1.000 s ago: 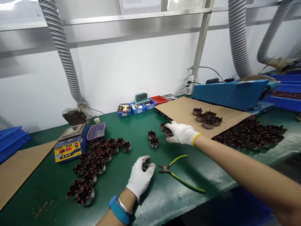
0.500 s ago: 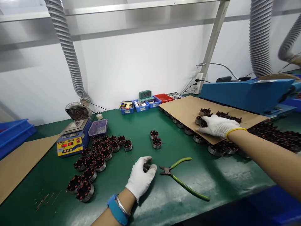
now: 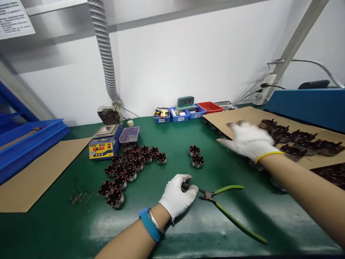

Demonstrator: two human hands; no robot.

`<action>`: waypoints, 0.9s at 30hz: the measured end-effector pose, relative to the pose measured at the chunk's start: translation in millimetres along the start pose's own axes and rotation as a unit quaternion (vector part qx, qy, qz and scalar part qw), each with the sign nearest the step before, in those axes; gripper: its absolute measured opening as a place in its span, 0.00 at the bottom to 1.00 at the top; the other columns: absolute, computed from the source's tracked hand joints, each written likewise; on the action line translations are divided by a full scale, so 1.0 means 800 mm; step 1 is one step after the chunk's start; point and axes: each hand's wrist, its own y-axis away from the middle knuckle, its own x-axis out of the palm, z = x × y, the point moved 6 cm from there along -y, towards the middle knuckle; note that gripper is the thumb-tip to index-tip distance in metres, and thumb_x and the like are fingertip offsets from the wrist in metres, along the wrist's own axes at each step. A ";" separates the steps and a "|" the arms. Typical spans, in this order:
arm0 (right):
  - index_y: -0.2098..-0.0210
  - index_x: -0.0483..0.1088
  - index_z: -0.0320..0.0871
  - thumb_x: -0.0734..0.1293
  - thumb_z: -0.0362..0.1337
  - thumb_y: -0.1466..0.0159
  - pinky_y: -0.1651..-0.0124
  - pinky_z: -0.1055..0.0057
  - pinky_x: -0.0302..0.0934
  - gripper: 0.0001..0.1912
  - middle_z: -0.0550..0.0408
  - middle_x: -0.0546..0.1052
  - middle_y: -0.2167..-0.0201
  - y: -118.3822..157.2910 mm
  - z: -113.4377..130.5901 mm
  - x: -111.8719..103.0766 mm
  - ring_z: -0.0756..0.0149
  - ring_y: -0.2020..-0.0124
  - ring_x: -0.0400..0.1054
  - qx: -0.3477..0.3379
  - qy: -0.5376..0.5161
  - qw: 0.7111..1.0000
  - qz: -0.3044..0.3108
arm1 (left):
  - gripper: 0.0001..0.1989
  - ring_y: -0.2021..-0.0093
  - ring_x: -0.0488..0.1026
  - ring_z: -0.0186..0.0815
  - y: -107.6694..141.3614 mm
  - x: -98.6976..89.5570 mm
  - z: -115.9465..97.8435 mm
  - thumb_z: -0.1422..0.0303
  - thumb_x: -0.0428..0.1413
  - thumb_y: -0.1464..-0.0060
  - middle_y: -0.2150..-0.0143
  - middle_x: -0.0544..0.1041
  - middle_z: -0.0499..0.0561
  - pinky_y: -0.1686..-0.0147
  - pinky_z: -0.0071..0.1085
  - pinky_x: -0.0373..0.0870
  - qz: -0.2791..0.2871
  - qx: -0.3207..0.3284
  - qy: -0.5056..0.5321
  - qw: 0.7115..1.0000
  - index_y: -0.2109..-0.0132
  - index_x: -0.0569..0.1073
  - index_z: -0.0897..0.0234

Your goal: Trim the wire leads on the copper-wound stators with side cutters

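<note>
My left hand (image 3: 179,196), in a white glove, rests on the green table with its fingers curled around a motor stator (image 3: 184,186); only a dark part of it shows. Just right of those fingers lie green-handled cutting pliers (image 3: 211,195), jaws apart. My right hand (image 3: 246,140), gloved too and blurred, hovers by the left edge of a cardboard sheet (image 3: 237,117). Its thumb and fingers are spread with nothing seen between them. Several copper-wound stators (image 3: 293,151) stand on that sheet. Two more stators (image 3: 197,161) stand mid-table.
Many stators (image 3: 130,173) cluster left of centre. Behind them are a yellow-and-blue heated unit (image 3: 101,151) and a purple tray (image 3: 129,135). Wire scraps (image 3: 81,197) lie at left. Small blue bins (image 3: 179,115) and a clock (image 3: 185,101) line the wall. A blue machine (image 3: 307,109) stands right.
My right hand has come off the stators on the cardboard and its fingers have spread. The view has swung to the right. My left hand keeps its hold beside the pliers.
</note>
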 end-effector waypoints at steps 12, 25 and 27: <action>0.36 0.65 0.44 0.66 0.49 0.29 0.48 0.52 0.70 0.26 0.43 0.67 0.37 0.044 0.145 0.099 0.54 0.46 0.69 -0.099 -0.060 0.991 0.066 | 0.20 0.53 0.78 0.45 -0.003 0.001 0.009 0.65 0.60 0.44 0.51 0.82 0.60 0.47 0.43 0.74 0.002 0.020 -0.001 1.000 0.46 0.76 0.67; 0.30 0.57 0.45 0.62 0.48 0.28 0.48 0.57 0.68 0.31 0.43 0.72 0.40 0.035 -0.001 0.054 0.53 0.47 0.72 -0.112 -0.032 0.993 0.027 | 0.19 0.50 0.78 0.45 0.000 -0.001 0.004 0.64 0.60 0.44 0.49 0.81 0.60 0.44 0.42 0.73 0.003 0.034 0.001 0.999 0.47 0.76 0.67; 0.30 0.58 0.44 0.61 0.48 0.29 0.50 0.55 0.67 0.31 0.39 0.71 0.39 0.031 -0.064 0.047 0.48 0.47 0.72 -0.065 -0.004 0.997 0.028 | 0.19 0.50 0.78 0.46 0.001 -0.002 0.001 0.63 0.60 0.45 0.49 0.81 0.60 0.44 0.43 0.72 0.000 0.028 -0.009 1.000 0.47 0.77 0.66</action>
